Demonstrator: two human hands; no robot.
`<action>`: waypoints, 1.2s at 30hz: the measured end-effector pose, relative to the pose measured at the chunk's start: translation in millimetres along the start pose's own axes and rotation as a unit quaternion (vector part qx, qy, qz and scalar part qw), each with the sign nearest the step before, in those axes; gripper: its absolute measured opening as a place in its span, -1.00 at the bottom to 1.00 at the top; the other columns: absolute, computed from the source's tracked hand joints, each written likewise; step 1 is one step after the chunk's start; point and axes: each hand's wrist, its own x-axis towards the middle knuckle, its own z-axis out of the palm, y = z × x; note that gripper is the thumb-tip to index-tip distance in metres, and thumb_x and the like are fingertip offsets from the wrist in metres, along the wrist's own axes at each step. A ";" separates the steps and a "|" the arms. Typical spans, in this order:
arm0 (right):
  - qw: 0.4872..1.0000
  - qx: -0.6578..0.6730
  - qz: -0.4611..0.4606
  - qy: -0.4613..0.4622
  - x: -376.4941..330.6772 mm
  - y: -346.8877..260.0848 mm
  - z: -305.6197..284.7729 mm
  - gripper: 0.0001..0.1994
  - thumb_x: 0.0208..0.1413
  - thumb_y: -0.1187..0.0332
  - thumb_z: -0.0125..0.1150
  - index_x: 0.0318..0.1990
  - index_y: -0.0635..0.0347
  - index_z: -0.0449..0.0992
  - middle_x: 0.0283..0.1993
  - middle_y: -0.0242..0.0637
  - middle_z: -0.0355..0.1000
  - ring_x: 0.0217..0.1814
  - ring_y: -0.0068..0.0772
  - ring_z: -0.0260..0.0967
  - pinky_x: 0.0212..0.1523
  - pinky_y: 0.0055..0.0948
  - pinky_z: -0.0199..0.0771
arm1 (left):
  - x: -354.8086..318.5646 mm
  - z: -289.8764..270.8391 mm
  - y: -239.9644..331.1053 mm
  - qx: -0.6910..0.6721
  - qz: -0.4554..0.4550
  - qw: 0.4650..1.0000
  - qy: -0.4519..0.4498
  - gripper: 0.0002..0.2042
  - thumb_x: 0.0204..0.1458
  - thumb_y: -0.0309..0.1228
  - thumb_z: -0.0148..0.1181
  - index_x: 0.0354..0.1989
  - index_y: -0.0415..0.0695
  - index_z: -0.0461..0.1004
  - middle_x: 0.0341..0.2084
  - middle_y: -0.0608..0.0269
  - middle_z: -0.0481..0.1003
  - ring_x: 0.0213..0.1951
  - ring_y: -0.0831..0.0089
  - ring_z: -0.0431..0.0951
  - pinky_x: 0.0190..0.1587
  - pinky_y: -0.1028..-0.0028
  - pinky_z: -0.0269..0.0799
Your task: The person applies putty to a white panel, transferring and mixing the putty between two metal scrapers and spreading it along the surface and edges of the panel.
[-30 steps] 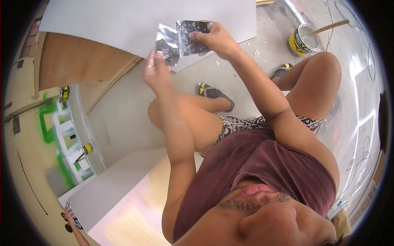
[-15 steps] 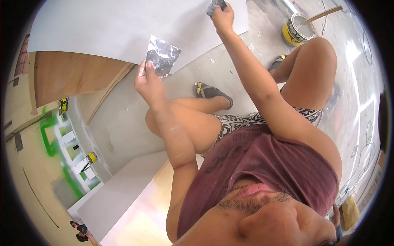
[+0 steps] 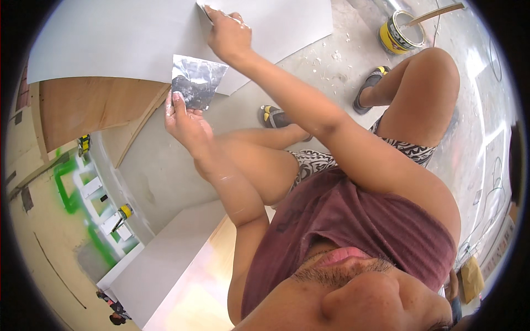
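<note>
A thin, shiny metal plate [image 3: 197, 78], roughly square and smeared with white paste, is gripped at its lower edge by my left hand [image 3: 189, 126]. White residue marks those fingers. My right hand [image 3: 232, 39] is closed on a flat scraper blade [image 3: 205, 11], seen almost edge-on against the large white panel [image 3: 118, 41]. White paste coats my right fingertips too. The blade appears to touch the panel, though its far end lies close to the picture's top edge.
A yellow and black paint can [image 3: 395, 37] with a wooden stick [image 3: 436, 14] stands at the upper right. Whitish scraps litter the floor around it. Brown plywood [image 3: 99, 107] shows under the panel. Lower left lies a grey-topped box [image 3: 165, 254]; cables [image 3: 494, 193] trail along the right.
My right hand has swept left and slightly down across the panel with the scraper. My left hand has shifted a little left and down with the plate.
</note>
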 end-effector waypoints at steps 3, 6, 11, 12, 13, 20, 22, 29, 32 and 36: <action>0.992 0.057 0.093 -0.071 -6.8 45.8 -11.1 -0.53 0.05 0.37 0.08 0.19 0.07 0.39 -0.04 -0.03 0.49 -0.02 0.03 0.46 -0.10 0.04 0.50 | 2.9 -11.8 3.7 -0.032 0.010 0.999 -0.006 -0.64 0.22 -0.40 0.08 0.08 -0.45 0.36 -0.17 0.07 0.51 -0.24 0.40 0.55 -0.24 0.47 0.47; 0.973 0.141 0.139 0.116 9.1 120.7 -25.3 -0.64 0.29 0.33 -0.08 0.15 0.30 0.40 -0.03 0.12 0.49 0.07 0.08 0.44 0.06 -0.20 0.43 | -1.5 -13.3 7.9 -0.064 -0.014 0.997 0.029 -0.65 0.21 -0.42 0.09 0.09 -0.40 0.33 -0.10 0.05 0.47 -0.13 0.33 0.50 -0.13 0.39 0.44; 0.951 0.227 0.145 0.150 48.1 143.2 -26.1 -0.64 0.28 0.27 -0.03 0.06 0.37 0.44 -0.03 0.19 0.49 0.07 0.07 0.46 0.08 -0.24 0.41 | 6.3 -16.4 5.7 -0.121 -0.016 0.993 -0.012 -0.58 0.22 -0.39 0.06 0.15 -0.44 0.27 -0.04 0.04 0.43 -0.02 0.28 0.46 0.01 0.30 0.39; 0.961 0.160 0.164 0.158 54.9 133.5 -25.2 -0.63 0.28 0.27 -0.06 0.09 0.35 0.43 -0.04 0.19 0.49 0.06 0.11 0.45 0.09 -0.21 0.41 | 6.8 -15.2 4.0 -0.121 -0.017 0.992 -0.013 -0.58 0.22 -0.39 0.06 0.15 -0.44 0.27 -0.04 0.04 0.43 -0.02 0.28 0.46 0.01 0.30 0.39; 0.965 0.094 0.183 0.162 56.6 121.0 -18.7 -0.62 0.28 0.27 -0.09 0.12 0.32 0.43 -0.05 0.20 0.49 0.05 0.15 0.44 0.10 -0.18 0.41 | 6.6 -16.9 3.9 -0.129 -0.013 0.992 -0.005 -0.59 0.21 -0.38 0.06 0.13 -0.43 0.28 -0.03 0.04 0.42 -0.01 0.27 0.45 0.02 0.29 0.38; 0.999 -0.038 0.030 -0.009 10.2 -31.0 3.0 -0.56 0.17 0.41 -0.02 0.23 0.21 0.36 -0.02 0.11 0.49 -0.01 0.03 0.49 -0.05 -0.14 0.53 | 5.2 -38.5 -1.7 -0.192 -0.004 0.981 0.038 -0.65 0.19 -0.38 0.10 0.07 -0.35 0.34 -0.03 0.13 0.42 0.00 0.38 0.42 0.07 0.37 0.31; 0.995 -0.091 -0.039 -0.025 -5.0 -26.0 37.5 -0.59 0.11 0.35 0.04 0.17 -0.01 0.39 0.03 -0.08 0.49 0.02 -0.03 0.46 -0.06 -0.05 0.50 | 11.0 -29.5 -2.0 -0.198 -0.018 0.980 0.015 -0.64 0.18 -0.37 0.12 0.07 -0.34 0.34 -0.03 0.15 0.42 0.00 0.39 0.41 0.08 0.38 0.30; 0.987 0.042 0.047 -0.146 -51.9 19.4 17.4 -0.54 0.04 0.44 0.07 0.17 -0.03 0.42 -0.11 -0.03 0.53 -0.10 0.11 0.50 -0.10 -0.07 0.52 | 9.2 -35.2 -1.5 -0.189 -0.006 0.981 0.047 -0.64 0.17 -0.34 0.12 0.05 -0.32 0.36 -0.05 0.16 0.43 0.02 0.37 0.41 0.10 0.35 0.28; 0.993 0.089 0.054 0.047 -26.4 87.5 -10.9 -0.60 0.13 0.46 0.08 0.16 0.08 0.44 -0.08 0.01 0.54 -0.05 -0.01 0.53 0.00 -0.19 0.53 | 8.9 -38.6 2.9 -0.216 -0.016 0.975 0.037 -0.75 0.13 -0.36 0.20 -0.08 -0.21 0.45 -0.17 0.25 0.51 -0.13 0.44 0.48 -0.07 0.41 0.39; 0.948 0.234 0.129 0.172 29.1 154.6 -41.2 -0.64 0.23 0.41 0.01 0.11 0.46 0.39 -0.02 0.08 0.51 0.10 -0.19 0.47 0.14 -0.41 0.39 | 12.6 -32.9 6.1 -0.195 -0.023 0.980 0.016 -0.65 0.16 -0.34 0.11 0.04 -0.31 0.37 -0.04 0.17 0.43 0.03 0.36 0.40 0.11 0.35 0.27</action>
